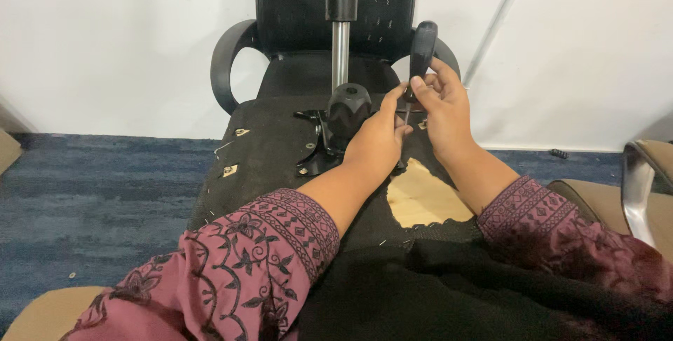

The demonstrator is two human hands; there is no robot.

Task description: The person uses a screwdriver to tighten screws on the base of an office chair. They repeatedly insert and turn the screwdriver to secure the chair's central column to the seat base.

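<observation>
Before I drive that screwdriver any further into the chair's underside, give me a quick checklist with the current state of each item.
1. Right hand grips the screwdriver by its black handle: ok.
2. Left hand steadies the shaft low down: ok.
3. Tip seated in a screw: cannot tell, the hands hide it.
4. Shaft upright to the seat base: ok, roughly.
5. Chair lies steady, gas cylinder pointing away: ok.
6. Torn fabric exposing wood panel near the work spot, clear of the tool: ok.
</observation>
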